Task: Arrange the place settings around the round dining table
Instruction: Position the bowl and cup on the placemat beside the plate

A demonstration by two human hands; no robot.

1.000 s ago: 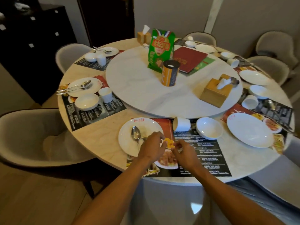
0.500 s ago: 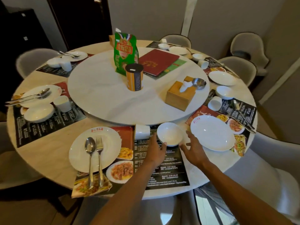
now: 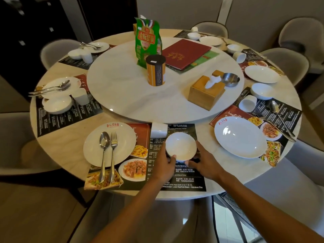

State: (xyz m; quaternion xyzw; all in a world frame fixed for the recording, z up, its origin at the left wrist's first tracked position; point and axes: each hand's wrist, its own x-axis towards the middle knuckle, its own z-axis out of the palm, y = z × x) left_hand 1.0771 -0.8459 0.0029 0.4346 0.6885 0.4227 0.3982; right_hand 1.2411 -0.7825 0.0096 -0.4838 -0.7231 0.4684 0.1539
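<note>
Both hands, left hand (image 3: pixel 164 165) and right hand (image 3: pixel 205 163), are gripping the small round white ceramic bowl (image 3: pixel 181 146) over the dark printed paper placemat (image 3: pixel 184 179).

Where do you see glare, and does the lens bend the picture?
Head view: glare streaks on the big plate right of the bowl; wide-angle bulge curves the table edge and chairs; corners are dark and soft, the left hand and right hand sharp.
</note>
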